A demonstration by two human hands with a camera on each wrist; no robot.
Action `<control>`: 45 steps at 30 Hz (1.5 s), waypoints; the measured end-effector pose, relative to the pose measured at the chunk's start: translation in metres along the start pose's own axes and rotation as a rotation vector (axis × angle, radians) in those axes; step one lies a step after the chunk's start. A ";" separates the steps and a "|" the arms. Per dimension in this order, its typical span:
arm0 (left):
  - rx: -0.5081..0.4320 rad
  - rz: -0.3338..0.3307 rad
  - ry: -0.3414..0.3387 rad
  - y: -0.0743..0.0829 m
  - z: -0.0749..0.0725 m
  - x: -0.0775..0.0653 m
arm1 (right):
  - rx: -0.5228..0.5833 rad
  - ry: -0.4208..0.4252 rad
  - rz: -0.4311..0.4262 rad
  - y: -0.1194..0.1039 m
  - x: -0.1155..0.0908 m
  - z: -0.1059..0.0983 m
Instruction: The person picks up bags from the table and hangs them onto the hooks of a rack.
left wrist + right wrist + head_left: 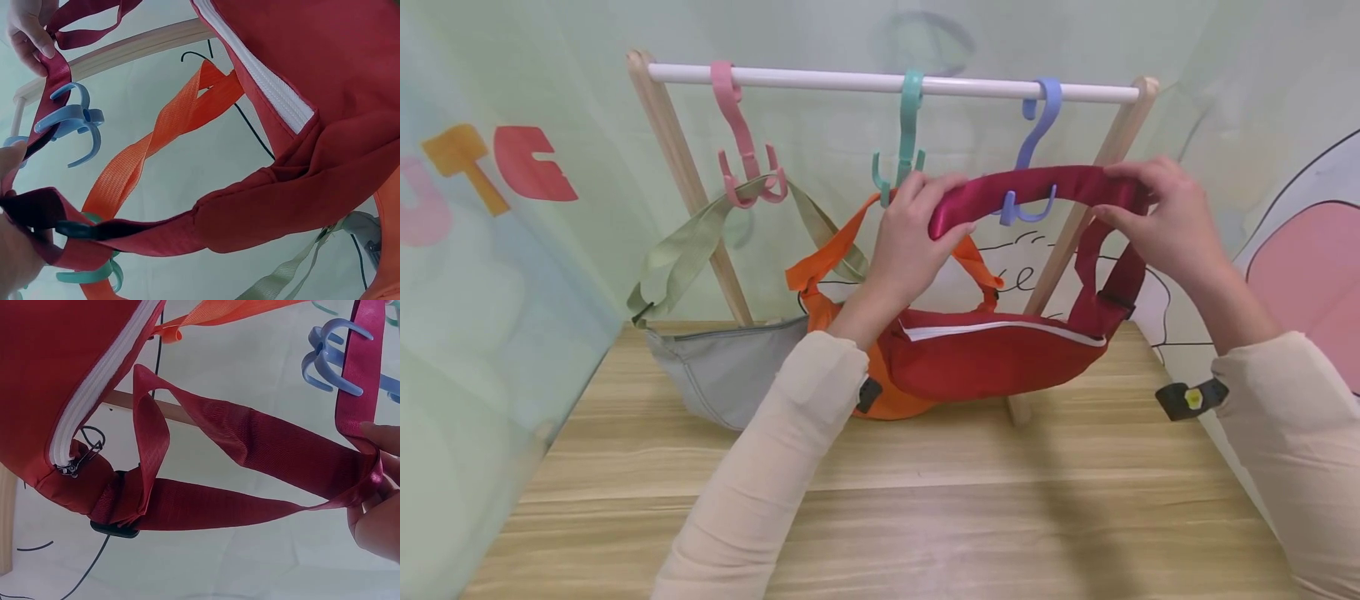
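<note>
A red waist bag (1000, 362) with a white zipper hangs by its dark red strap (1037, 177), in front of the rack's right side. My left hand (913, 233) grips the strap's left part, near the green hook. On the right, my right hand (1176, 217) pinches the strap between thumb and fingers. Between the hands, the strap crosses the blue hook (1039, 137), with the hook's prongs showing in front of it. The right wrist view shows the strap's doubled length hanging down to a black buckle (114, 529).
A grey bag (722, 371) hangs by its pale green strap from the pink hook (733, 117). Behind the red bag, an orange bag (891, 404) hangs at the green hook (908, 117). The hooks sit on a white rail (820, 79) between wooden legs, above a wood-grain table (880, 500).
</note>
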State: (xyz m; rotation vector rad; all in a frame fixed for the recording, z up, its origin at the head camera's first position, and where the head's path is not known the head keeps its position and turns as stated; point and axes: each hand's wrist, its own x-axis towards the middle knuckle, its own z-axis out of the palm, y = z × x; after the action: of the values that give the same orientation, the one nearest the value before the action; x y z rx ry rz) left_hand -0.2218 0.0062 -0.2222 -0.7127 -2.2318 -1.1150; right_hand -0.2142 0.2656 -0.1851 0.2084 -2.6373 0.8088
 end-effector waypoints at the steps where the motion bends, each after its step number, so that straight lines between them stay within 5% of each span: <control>1: -0.003 -0.003 -0.001 -0.001 0.001 0.000 | -0.001 -0.003 0.002 0.001 -0.001 0.000; 45: -0.080 -0.065 -0.038 -0.015 0.015 -0.022 | 0.049 -0.042 -0.063 0.019 -0.012 0.014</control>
State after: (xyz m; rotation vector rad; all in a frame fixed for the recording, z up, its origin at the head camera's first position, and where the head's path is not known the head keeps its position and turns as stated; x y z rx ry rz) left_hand -0.2198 0.0063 -0.2530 -0.7040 -2.2669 -1.2384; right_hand -0.2118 0.2737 -0.2108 0.3234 -2.6373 0.8572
